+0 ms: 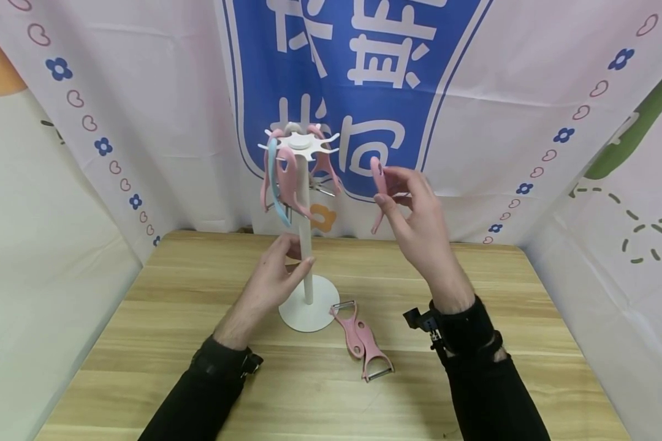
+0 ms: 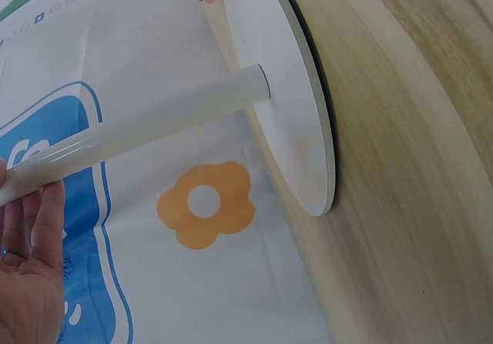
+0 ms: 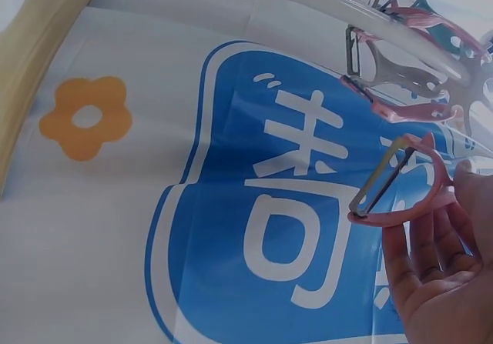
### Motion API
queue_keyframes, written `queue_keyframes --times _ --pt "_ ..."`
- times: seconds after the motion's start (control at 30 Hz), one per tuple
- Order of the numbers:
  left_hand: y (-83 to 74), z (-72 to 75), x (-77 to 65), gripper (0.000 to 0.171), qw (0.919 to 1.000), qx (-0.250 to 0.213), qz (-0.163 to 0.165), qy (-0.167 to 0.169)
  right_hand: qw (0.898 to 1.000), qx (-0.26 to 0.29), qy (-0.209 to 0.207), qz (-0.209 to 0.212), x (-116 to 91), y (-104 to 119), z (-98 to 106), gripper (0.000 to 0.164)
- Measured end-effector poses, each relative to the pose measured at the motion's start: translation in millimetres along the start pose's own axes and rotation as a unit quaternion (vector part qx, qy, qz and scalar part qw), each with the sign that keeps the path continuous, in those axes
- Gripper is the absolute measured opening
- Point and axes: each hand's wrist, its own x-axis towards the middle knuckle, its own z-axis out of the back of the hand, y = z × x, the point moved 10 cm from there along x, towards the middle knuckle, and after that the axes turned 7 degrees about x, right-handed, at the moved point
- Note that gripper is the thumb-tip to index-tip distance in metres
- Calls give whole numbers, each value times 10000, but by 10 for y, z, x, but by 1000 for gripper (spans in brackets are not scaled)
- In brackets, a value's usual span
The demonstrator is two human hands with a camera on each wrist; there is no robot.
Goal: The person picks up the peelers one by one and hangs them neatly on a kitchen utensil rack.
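Note:
A white rotating rack [image 1: 300, 144] on a round base holds several hanging peelers, pink ones [image 1: 288, 177], a light blue one [image 1: 273, 177] and, in the right wrist view, a grey one [image 3: 400, 75]. My left hand [image 1: 278, 269] holds the rack's white pole [image 2: 154, 121] about halfway up, thumb in front and fingers behind. To the right of the rack, at about the height of the hung peelers, my right hand [image 1: 425, 214] pinches a pink peeler [image 3: 431, 198] by its handle. Its blade end points downward in the head view, apart from the rack.
Two pink peelers [image 1: 353, 334] lie side by side on the wooden table [image 1: 198, 306], just right of the rack's base [image 1: 303, 321]. Behind the table hangs a printed white cloth [image 1: 160, 92] with a blue sign on it.

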Motion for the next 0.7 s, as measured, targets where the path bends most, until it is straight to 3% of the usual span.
queue_keyframes --times 0.7 --pt "-25 8 -10 39 9999 -123 -96 -2 9991 426 74 -8 323 215 -165 41"
